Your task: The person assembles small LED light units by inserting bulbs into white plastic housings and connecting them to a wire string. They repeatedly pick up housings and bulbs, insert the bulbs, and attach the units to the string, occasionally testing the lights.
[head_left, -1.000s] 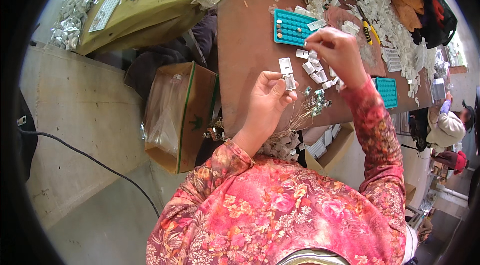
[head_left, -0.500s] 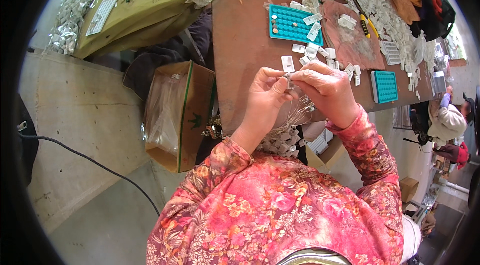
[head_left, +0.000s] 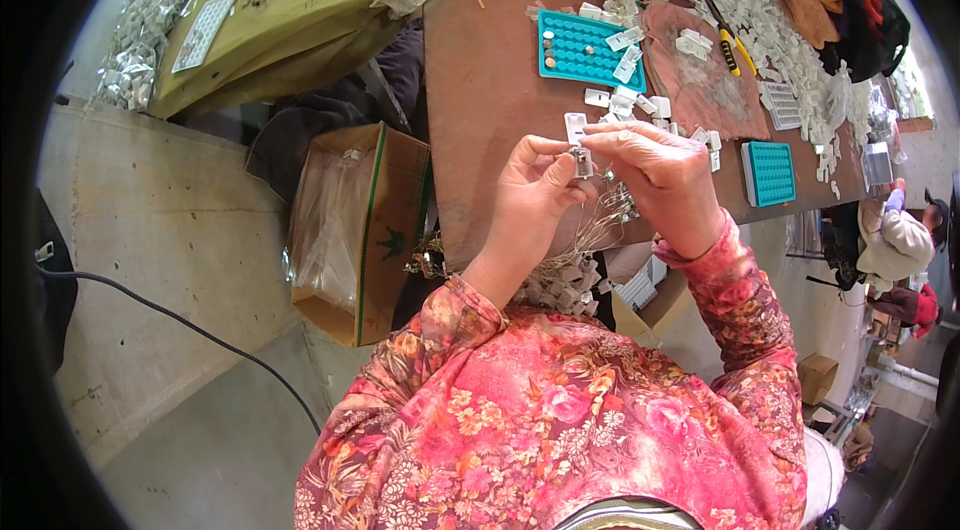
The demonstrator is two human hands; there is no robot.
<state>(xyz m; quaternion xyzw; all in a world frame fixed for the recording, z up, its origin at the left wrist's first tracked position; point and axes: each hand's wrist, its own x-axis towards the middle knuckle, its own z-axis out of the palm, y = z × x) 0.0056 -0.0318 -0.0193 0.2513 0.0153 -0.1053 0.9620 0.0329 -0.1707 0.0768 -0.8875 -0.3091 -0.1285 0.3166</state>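
My left hand (head_left: 535,192) and right hand (head_left: 655,175) meet over the near edge of the brown bench (head_left: 480,80), fingers of both pinched shut on one small metal-and-white clip part (head_left: 582,166) held between them, just below a white plastic piece (head_left: 575,126) lying flat on the bench. From its size I judge the part very light, rigid, a bit slick on the metal face, easy to flick away if squeezed off-centre. Best hold: thumb and forefinger on its two flat sides, not on the ends, so it can't rotate. A bundle of thin wire springs (head_left: 610,215) hangs under the part, below my right palm; those look springy and tangle-prone, so I'd take one by the shank, not the tip. Relative to the part: teal tray with pockets (head_left: 585,50) is up the bench beyond it, a few pockets filled; second teal tray (head_left: 770,173) is off to the right; loose white pieces lie between the two. Pink cloth mat (head_left: 700,80) is up-right, with a yellow-handled tool (head_left: 733,48) at its edge. Open cardboard box with a plastic liner (head_left: 350,230) sits on the floor to the left. Pile of white parts (head_left: 565,285) is directly below, at the bench edge.
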